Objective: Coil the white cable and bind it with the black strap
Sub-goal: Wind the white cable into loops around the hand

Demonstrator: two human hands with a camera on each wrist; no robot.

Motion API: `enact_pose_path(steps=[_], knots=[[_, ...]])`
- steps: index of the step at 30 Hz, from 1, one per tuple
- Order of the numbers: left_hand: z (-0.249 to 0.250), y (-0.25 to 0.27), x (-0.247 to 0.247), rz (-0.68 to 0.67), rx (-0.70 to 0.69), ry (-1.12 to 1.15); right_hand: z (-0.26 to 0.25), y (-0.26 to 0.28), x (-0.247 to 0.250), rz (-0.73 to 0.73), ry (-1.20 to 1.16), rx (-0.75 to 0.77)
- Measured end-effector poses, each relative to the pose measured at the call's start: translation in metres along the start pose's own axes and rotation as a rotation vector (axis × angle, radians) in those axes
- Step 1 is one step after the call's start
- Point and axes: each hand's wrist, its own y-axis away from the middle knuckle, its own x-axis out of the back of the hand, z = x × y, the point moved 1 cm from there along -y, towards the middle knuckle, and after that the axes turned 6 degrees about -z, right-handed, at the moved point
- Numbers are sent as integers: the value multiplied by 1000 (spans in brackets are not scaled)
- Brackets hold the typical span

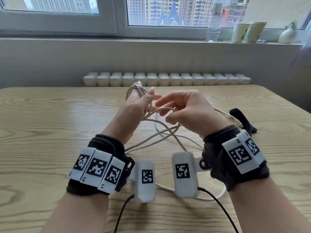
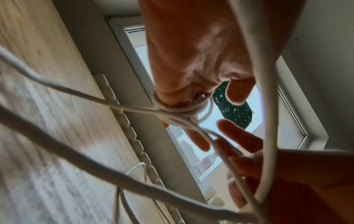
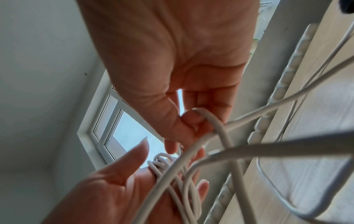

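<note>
Closest to the lens were your two wrist bands with the printed markers, and past them your hands up over the wooden table (image 1: 50, 115). Your left hand (image 1: 136, 105) was raised with its fingers fairly straight, acting as the spool: several turns of the white cable (image 1: 168, 130) were already looped round the fingers (image 3: 141, 174). Your right hand (image 1: 186, 111) was pinching the running strand between thumb and forefinger, just beside the left palm, thumb pressed onto the cord in the right wrist view.

So by my read you were mid-coil, not near binding yet. Plenty of slack lay on the table, crossing over itself near your wrists and trailing off to the right. The black strap (image 1: 242, 120) sat untouched on the right side of the table, with what looked like the cable's plug end right beside it.

Next move, I'd guess: carry that pinched strand round the left fingers again and keep the tension even, since the crossed loops below could snag.

Hard to tell stuff: exactly how many turns were on the fingers, and which fingers they went round. The near loops were partly hidden behind your wrist units, and the left wrist view was mostly backlit silhouette.
</note>
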Motion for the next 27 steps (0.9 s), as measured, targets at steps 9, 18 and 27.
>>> enact_pose_path(steps=[9,18,27], knots=[[-7,0,4,-72,36,-210,7,-3,9,214,49,25],[-10,-3,11,178,-104,-116,18,-8,12,225,76,-68],[-12,-6,19,230,-35,324,13,-7,4,8,44,-65]])
